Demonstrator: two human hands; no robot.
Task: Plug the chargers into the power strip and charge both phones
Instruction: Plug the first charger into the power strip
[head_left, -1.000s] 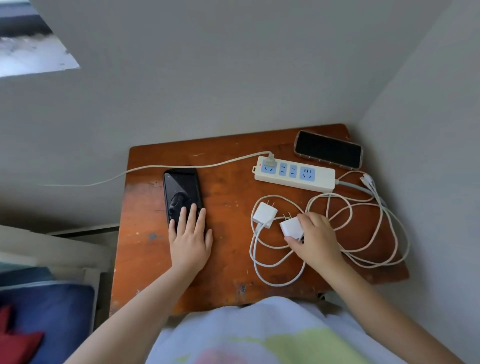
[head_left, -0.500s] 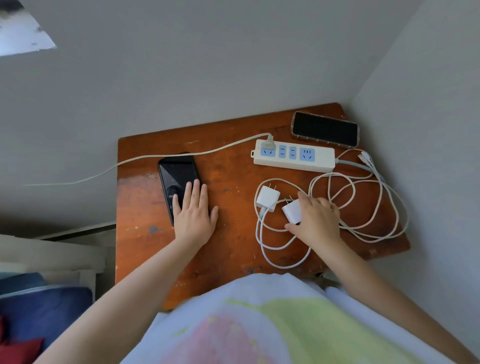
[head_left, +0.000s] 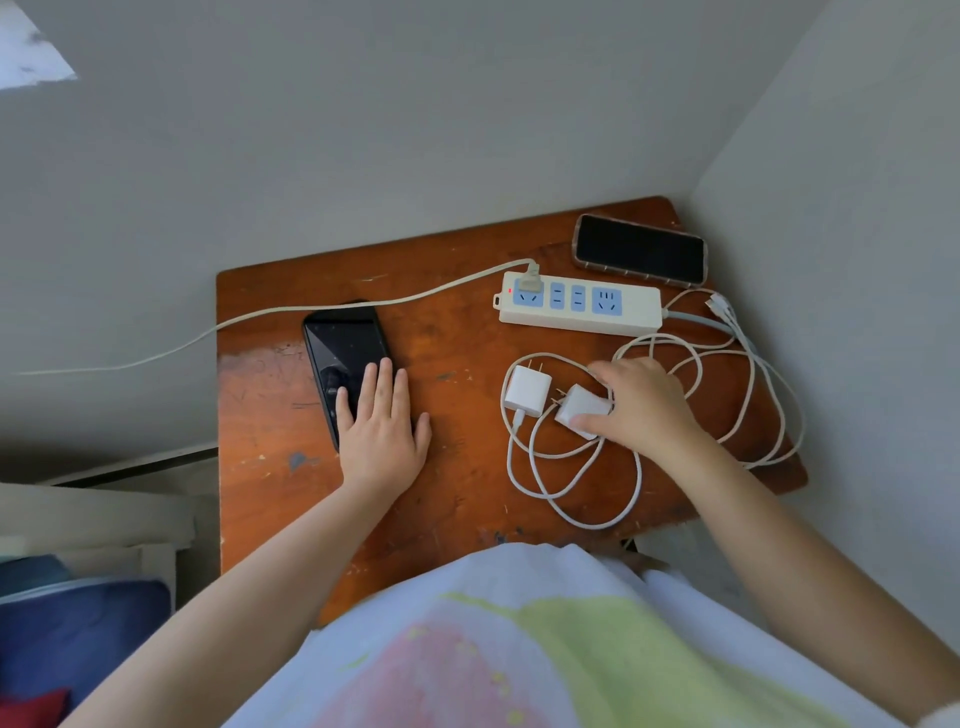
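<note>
Left hand flat on black phone, right hand pinching white charger, second charger beside

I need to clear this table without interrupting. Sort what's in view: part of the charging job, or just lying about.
Job: power strip; two chargers; white cables; black phone; cased phone.

Lying about: blue cushion; red cloth.

Counter: scuffed reddish-brown wood — set in a wall corner
Plug: 1 grey one, already in a strip socket
Floor items: blue and red — lower left
</note>
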